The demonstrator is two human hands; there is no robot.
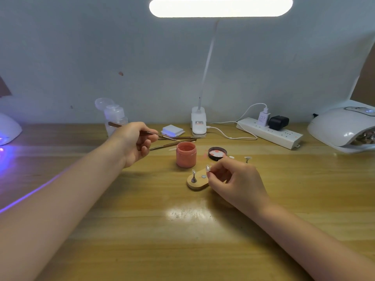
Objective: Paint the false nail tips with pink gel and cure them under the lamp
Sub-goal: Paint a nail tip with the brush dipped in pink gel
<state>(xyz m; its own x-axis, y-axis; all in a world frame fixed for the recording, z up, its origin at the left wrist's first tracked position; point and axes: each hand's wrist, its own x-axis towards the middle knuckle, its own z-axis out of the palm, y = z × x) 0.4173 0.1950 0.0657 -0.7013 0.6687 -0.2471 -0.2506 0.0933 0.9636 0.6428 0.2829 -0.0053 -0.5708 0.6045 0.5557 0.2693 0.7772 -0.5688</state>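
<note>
Pink gel jar (186, 154) open, mid-table, lid (217, 153) beside. Left hand (135, 143) pinches brush (142, 131) above it. Right hand (233, 180) grips a clear tip's (207, 168) stand over wooden base (197, 182); second tip (193, 172) upright there. Risk: knuckles could topple it.

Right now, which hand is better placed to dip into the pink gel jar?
Left. The left hand already holds the brush, its tip just left of and above the open jar. The right hand is busy pinching a nail tip at the wooden stand.
</note>
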